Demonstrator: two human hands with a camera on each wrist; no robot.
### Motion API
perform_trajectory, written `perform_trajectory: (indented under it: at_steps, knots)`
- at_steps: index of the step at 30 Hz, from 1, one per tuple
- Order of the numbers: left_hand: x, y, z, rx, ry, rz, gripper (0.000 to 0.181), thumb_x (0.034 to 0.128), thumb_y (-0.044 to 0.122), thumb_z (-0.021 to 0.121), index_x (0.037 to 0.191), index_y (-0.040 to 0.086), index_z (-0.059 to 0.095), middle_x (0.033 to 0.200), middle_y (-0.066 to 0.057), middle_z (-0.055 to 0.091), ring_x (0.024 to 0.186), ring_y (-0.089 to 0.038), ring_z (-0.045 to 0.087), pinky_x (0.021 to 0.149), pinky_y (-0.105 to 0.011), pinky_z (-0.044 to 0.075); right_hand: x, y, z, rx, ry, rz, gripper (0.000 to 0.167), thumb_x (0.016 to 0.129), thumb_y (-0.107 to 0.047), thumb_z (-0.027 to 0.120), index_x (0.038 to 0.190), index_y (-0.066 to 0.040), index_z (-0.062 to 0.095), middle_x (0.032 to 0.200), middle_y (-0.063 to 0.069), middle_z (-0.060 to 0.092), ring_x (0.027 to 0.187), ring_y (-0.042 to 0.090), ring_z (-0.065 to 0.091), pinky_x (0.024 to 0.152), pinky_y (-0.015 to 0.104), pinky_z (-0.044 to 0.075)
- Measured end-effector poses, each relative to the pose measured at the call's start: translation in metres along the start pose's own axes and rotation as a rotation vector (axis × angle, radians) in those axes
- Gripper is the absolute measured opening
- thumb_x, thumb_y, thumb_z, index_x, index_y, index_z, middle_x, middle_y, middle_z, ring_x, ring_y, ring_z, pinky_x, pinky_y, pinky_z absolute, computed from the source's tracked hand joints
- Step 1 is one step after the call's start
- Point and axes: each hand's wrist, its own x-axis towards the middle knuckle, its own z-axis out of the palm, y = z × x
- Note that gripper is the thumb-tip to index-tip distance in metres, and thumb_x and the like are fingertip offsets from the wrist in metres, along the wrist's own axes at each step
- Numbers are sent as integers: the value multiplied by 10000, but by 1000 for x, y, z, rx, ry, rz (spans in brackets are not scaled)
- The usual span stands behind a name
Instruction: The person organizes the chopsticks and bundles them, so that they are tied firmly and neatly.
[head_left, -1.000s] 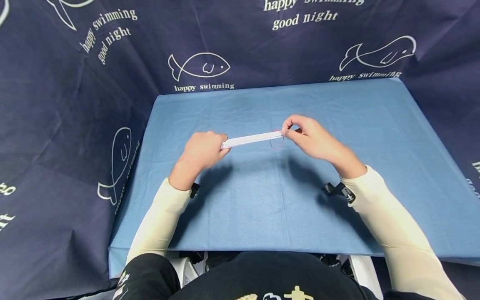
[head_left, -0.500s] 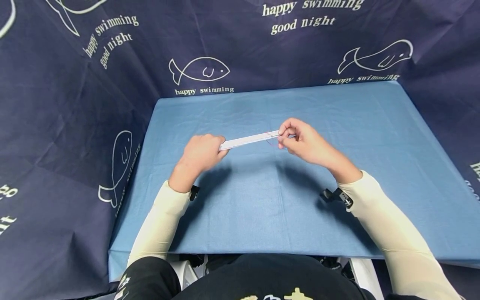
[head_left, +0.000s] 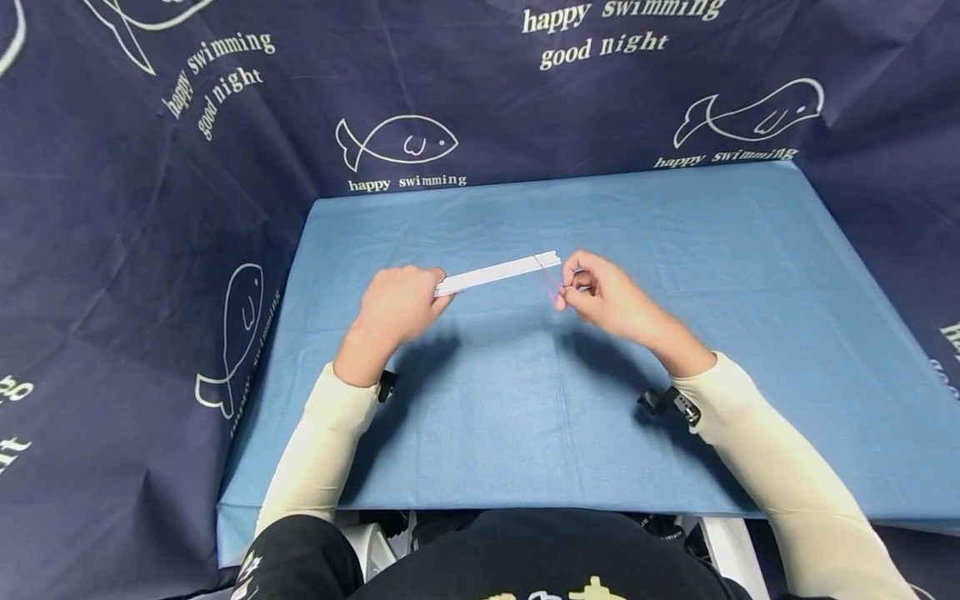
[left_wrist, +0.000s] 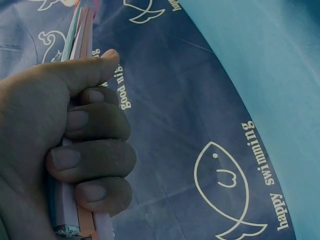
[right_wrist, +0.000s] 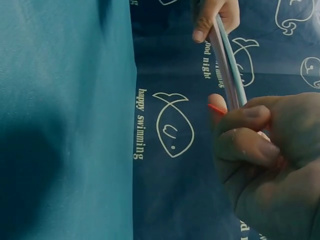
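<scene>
My left hand [head_left: 397,304] grips one end of a bundle of long thin pale strips [head_left: 495,272], fingers curled round it. Close up in the left wrist view, the strips [left_wrist: 86,32] look white, pinkish and bluish. A thin pinkish-red rubber band [head_left: 548,282] loops round the bundle near its far end and stretches down to my right hand [head_left: 611,300], whose fingers pinch it. The right wrist view shows a red bit of the band [right_wrist: 216,108] at a fingertip; the curled fingers hide the rest.
A blue cloth [head_left: 480,417] covers the table under both hands. Dark navy curtains [head_left: 510,108] with white fish drawings and lettering stand at the back and sides. Small dark cameras [head_left: 660,402] sit at the wrists.
My right hand has left the bundle's end and moved slightly down, drawing the band taut. The band now lies across the strips, and their right tip is uncovered. My left hand keeps its grip.
</scene>
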Motion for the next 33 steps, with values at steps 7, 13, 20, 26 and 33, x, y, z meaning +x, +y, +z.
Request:
perform_trajectory:
  at_steps: [7, 13, 20, 26, 33]
  knots:
    - [-1, 1, -2, 2, 72, -17, 370, 1031, 475, 636, 856, 150, 650, 672, -45, 620, 656, -318, 640, 596, -521, 520, -1, 2, 0, -96, 78, 73, 118, 955, -15, 545, 1052, -17, 612, 789, 7, 697, 554, 91, 482, 526, 242, 390]
    - [-2, 1, -4, -20, 102, -23, 379, 1020, 493, 652, 868, 146, 655, 674, -52, 623, 649, -340, 648, 593, -531, 518, 1, 3, 0, -174, 139, 84, 187, 943, -59, 622, 1062, -60, 767, 805, 54, 726, 637, 78, 557, 587, 229, 441]
    - [-3, -2, -9, -55, 98, -48, 419, 1020, 516, 647, 827, 146, 613, 660, -43, 586, 621, -330, 614, 578, -501, 494, 2, 8, 1, -215, 166, 65, 184, 955, -145, 719, 1084, -75, 831, 930, 113, 749, 786, 130, 613, 669, 195, 477]
    - [-3, -5, -13, -78, 133, -55, 448, 1014, 509, 665, 782, 134, 584, 633, -43, 526, 573, -307, 560, 540, -463, 454, 3, 15, 3, -153, 137, 90, 274, 977, -317, 766, 1076, -69, 825, 761, -5, 657, 662, 86, 516, 571, 237, 413]
    - [-4, -7, -13, -81, 99, -57, 467, 1012, 535, 656, 783, 136, 577, 638, -38, 517, 569, -297, 552, 541, -449, 451, 0, 17, -2, -8, 45, 117, 358, 1025, -341, 699, 1145, -13, 776, 544, -98, 412, 478, 49, 352, 461, 244, 282]
